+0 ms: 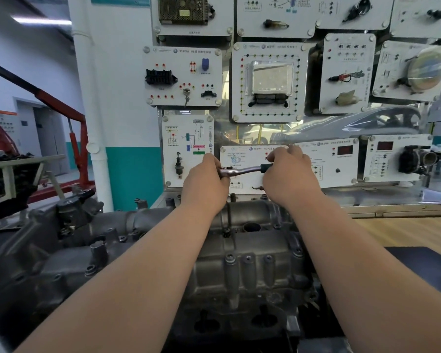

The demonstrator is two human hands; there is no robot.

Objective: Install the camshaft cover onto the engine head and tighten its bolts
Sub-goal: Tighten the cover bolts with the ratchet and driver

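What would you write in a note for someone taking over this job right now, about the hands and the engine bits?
Left hand: grips the head end of the ratchet wrench.
Right hand: grips the wrench's dark handle.
Wrench: held about level over the far edge of the camshaft cover; the left hand hides whether it sits on a bolt.
Done: the cover lies on the engine head, and bolts stand in their holes.
Left: tighten the bolts. The picture cannot tell which are tight.
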